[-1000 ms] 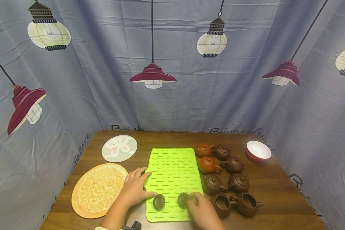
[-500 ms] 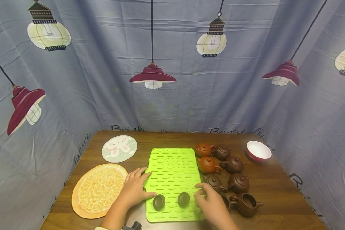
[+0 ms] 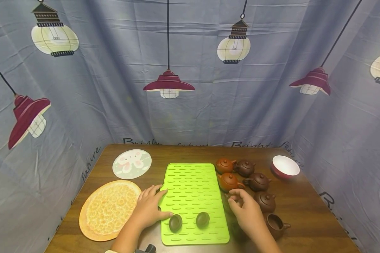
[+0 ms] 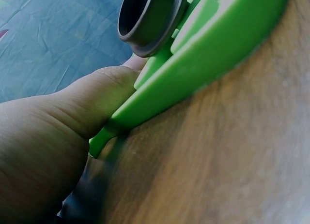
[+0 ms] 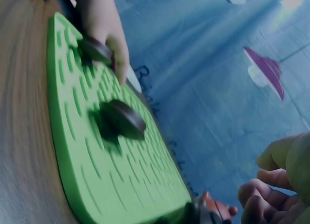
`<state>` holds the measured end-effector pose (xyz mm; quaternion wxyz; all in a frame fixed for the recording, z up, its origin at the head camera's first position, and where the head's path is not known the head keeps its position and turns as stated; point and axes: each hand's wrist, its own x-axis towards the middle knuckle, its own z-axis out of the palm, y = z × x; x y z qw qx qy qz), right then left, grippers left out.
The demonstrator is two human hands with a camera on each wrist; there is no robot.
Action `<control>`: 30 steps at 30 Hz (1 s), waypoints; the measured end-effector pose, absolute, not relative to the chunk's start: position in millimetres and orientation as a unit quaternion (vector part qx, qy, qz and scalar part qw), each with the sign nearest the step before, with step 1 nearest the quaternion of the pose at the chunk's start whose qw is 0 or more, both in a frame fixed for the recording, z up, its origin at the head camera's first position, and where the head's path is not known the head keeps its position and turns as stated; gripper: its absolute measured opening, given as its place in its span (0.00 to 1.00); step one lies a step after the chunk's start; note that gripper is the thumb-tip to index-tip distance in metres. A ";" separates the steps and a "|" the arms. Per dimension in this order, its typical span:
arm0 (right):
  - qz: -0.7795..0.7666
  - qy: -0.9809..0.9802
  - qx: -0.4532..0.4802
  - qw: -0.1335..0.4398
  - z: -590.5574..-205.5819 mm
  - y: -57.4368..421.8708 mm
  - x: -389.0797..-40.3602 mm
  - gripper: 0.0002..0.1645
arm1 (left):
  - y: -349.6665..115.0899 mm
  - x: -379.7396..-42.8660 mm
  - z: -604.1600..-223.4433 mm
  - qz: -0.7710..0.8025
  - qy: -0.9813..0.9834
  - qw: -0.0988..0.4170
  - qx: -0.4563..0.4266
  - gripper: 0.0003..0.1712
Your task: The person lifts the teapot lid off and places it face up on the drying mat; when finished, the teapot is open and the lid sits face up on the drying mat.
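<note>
My left hand (image 3: pixel 150 205) rests with spread fingers on the left edge of the green ridged mat (image 3: pixel 191 189); its thumb lies close beside one dark brown teapot lid (image 3: pixel 175 223). A second brown lid (image 3: pixel 202 220) lies on the mat's front part. In the left wrist view, the near lid (image 4: pixel 155 25) shows its hollow underside. Over a brown teapot mostly hidden beneath it, my right hand (image 3: pixel 248 212) has thumb and fingers loosely bent. In the right wrist view, nothing shows between the right hand's fingers (image 5: pixel 259 191).
Right of the mat stand two orange teapots (image 3: pixel 229 181) and several brown ones (image 3: pixel 266 201). One brown teapot (image 3: pixel 276 225) is lidless. A red-and-white bowl (image 3: pixel 285 166) is at the back right. Left are a pizza-patterned round mat (image 3: pixel 111 210) and a rabbit-print disc (image 3: pixel 132 163).
My right hand has let go of the second lid and moved right and away from me, from the mat to the brown teapots. My left hand stays in place.
</note>
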<state>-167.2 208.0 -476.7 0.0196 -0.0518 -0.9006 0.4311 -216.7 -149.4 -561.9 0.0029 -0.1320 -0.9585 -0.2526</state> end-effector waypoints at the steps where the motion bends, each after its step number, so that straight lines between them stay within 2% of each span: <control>1: 0.429 -0.901 -0.053 0.020 -477.8 210.8 -169.4 0.17 | -149.4 -216.5 -561.8 -0.253 -0.958 0.003 -0.131 0.56; 16: 0.368 -0.928 -0.053 0.035 -494.5 229.2 -187.4 0.22 | -148.9 -215.8 -561.5 -0.254 -0.959 0.006 -0.128 0.55; 30: 0.334 -0.940 -0.047 0.046 -502.1 231.3 -187.8 0.15 | -149.0 -216.6 -561.4 -0.253 -0.959 0.003 -0.128 0.56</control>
